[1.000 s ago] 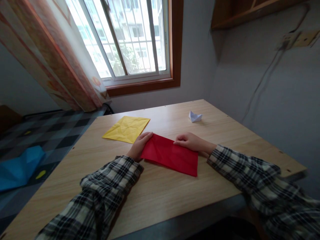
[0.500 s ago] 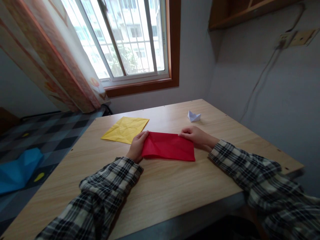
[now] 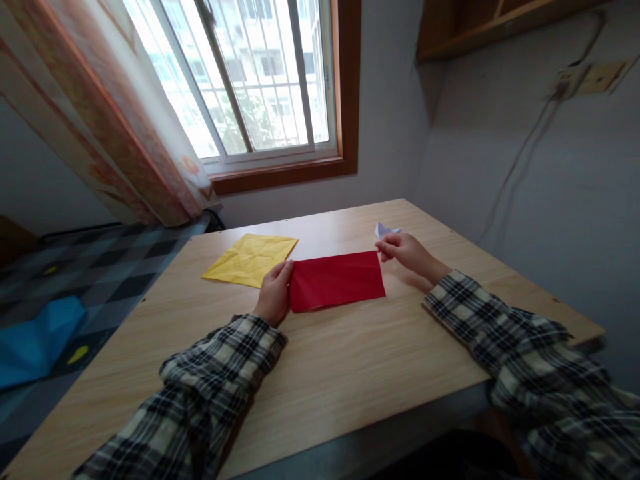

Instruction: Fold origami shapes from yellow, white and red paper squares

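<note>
A folded red paper (image 3: 337,280) lies flat near the middle of the wooden tabletop (image 3: 350,373), its long side running from 9 to 3 o'clock. The left hand (image 3: 274,293) sits at the paper's 9 o'clock end, fingers curled together and resting along that short edge, thumb lying by the upper corner; the hand presses or grips the edge, though which cannot be told. Its forearm, in a plaid sleeve (image 3: 215,373), runs in from 7 o'clock, low over the tabletop.

The right hand (image 3: 405,252) is at the paper's 2 o'clock corner, fingers drawn together with the fingertips pointing toward 9 o'clock and meeting the top right corner of the red paper; whether it pinches the corner or merely touches it cannot be told. The right forearm comes in from 4 o'clock, also plaid-sleeved, the wrist slightly raised.

A creased yellow paper (image 3: 251,259) lies flat at 10 o'clock from the red one, just beside the left hand's fingertips. A small white folded paper (image 3: 384,230) shows just beyond the right hand at 12 o'clock, partly hidden by it. A window (image 3: 260,80) with a curtain (image 3: 100,120) stands beyond the tabletop, and a blue sheet (image 3: 35,340) lies on the floor at 9 o'clock.
</note>
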Demonstrator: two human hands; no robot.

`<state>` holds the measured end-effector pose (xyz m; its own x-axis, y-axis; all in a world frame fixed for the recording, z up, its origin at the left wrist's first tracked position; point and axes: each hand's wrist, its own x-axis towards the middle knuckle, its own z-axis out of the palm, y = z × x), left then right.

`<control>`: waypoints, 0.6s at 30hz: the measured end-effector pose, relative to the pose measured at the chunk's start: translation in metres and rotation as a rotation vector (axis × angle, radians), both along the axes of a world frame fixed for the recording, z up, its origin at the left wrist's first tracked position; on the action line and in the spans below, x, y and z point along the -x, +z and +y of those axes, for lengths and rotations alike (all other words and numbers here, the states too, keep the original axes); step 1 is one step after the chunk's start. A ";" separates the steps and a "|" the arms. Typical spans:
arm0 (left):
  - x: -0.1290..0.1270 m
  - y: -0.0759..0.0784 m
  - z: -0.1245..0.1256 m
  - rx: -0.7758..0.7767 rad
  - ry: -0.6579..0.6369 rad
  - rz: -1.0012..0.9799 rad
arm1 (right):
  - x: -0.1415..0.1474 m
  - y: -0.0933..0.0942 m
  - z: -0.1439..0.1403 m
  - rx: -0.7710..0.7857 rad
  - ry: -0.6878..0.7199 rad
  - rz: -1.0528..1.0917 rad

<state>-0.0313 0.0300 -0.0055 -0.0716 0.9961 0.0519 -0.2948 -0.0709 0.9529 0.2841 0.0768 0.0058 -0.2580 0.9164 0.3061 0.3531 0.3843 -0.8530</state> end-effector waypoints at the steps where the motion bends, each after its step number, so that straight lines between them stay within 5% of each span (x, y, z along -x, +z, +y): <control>1: 0.000 -0.001 0.000 0.003 -0.002 -0.004 | 0.000 -0.001 0.001 0.001 -0.022 0.028; 6: 0.000 0.000 0.001 0.010 0.016 -0.014 | 0.004 -0.005 0.002 -0.064 -0.112 0.077; 10: 0.000 0.002 0.001 0.011 0.042 -0.010 | 0.014 0.002 -0.010 -0.338 -0.187 -0.133; 13: 0.000 0.002 0.002 0.029 0.067 -0.014 | 0.030 0.009 -0.029 -0.558 -0.068 -0.263; 18: 0.001 0.002 0.004 0.041 0.097 -0.005 | 0.061 0.005 -0.061 -0.627 0.260 -0.450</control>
<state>-0.0322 0.0336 -0.0035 -0.1679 0.9857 0.0106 -0.2933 -0.0602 0.9541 0.2228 0.0162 0.0108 -0.6600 0.5024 0.5586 0.4443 0.8606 -0.2491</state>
